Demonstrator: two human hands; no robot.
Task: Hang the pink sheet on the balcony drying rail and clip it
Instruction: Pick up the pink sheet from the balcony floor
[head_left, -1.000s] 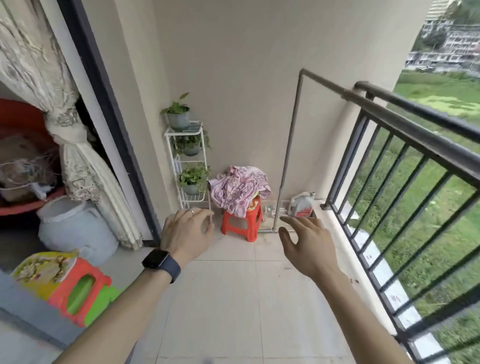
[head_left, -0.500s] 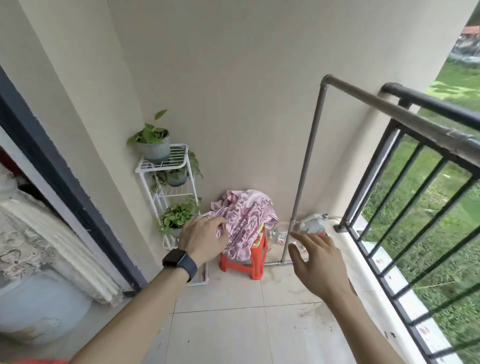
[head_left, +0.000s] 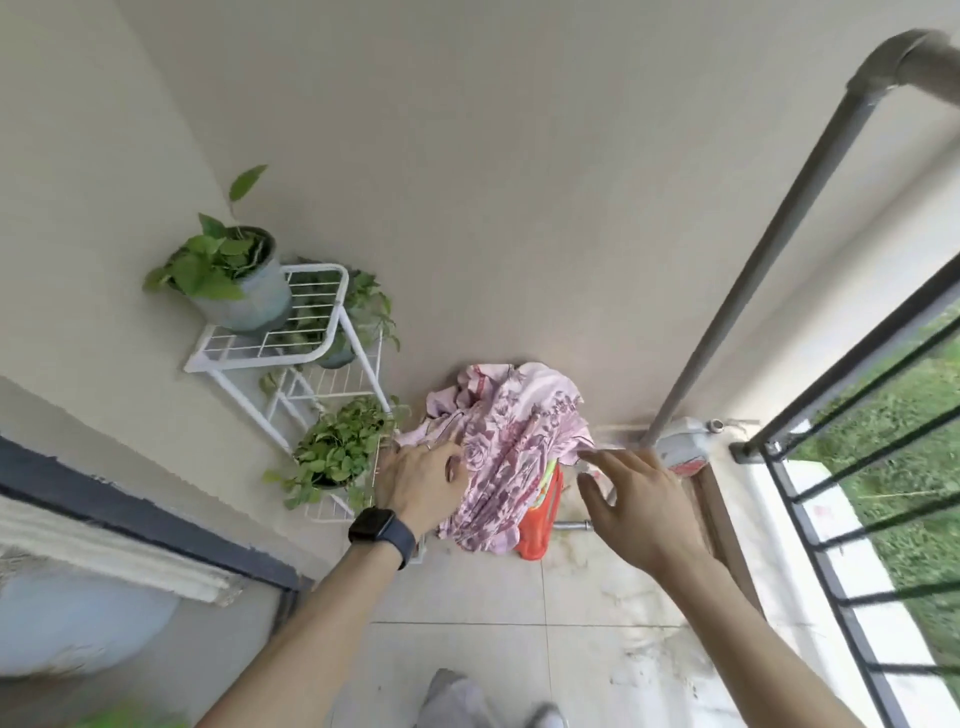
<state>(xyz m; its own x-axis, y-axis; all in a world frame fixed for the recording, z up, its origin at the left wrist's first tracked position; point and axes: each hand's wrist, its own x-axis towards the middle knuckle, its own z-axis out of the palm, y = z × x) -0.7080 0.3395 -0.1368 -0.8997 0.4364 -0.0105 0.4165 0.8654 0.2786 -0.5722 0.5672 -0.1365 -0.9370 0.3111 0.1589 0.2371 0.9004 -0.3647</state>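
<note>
The sheet (head_left: 514, 431) lies heaped on the stool (head_left: 541, 530), just right of the left hand (head_left: 421, 483) gripping it. The plant rack (head_left: 291, 338) stands left of the grip; the right hand (head_left: 639, 499) and drying rail (head_left: 752, 275) are to its right.

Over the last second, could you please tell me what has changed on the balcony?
Both hands moved forward: the left hand now touches the pink sheet, and the right hand hovers open beside it. The sheet stays heaped on the red stool, not yet lifted.
</note>
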